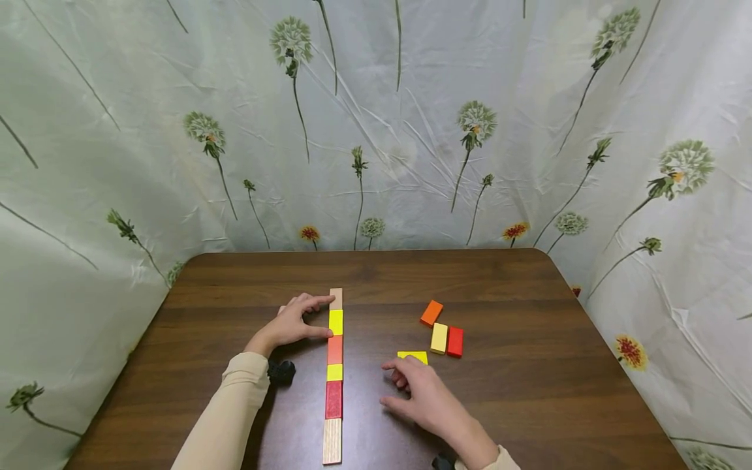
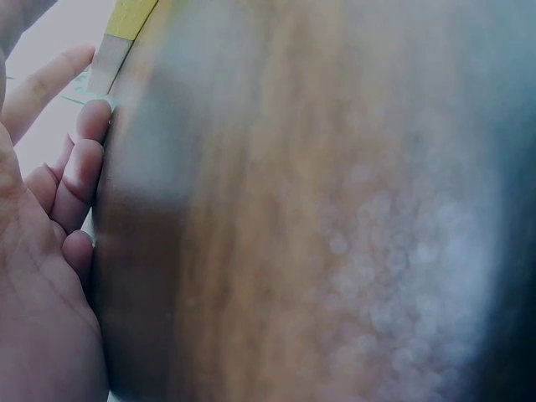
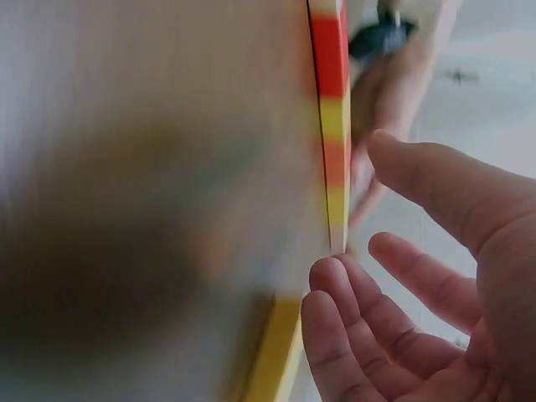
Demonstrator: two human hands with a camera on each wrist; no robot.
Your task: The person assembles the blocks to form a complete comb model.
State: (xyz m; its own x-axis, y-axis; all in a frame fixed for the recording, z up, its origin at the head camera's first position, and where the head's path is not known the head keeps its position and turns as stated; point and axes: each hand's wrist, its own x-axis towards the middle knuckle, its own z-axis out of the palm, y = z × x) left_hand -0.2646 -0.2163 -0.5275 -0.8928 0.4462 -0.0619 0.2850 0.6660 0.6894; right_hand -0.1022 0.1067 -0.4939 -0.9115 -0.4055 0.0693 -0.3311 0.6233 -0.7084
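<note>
Wooden blocks form a straight row running away from me: a striped plain block (image 1: 331,441), a red block (image 1: 333,399), a small yellow block (image 1: 334,373), an orange block (image 1: 335,350), a yellow block (image 1: 335,322) and a pale block (image 1: 336,299) at the far end. My left hand (image 1: 294,320) lies along the row's left side, index fingertip at the pale block and thumb tip near the orange-yellow joint. To the right, my right hand (image 1: 425,398) hovers with loosely bent, parted fingers and nothing in them, just in front of a loose yellow block (image 1: 412,357).
Beyond the right hand lie a loose orange block (image 1: 431,313), a cream block (image 1: 438,339) and a red block (image 1: 455,342), the last two side by side. The brown table (image 1: 529,391) ends at a flower-printed curtain (image 1: 411,163). Black wrist cameras sit on both wrists.
</note>
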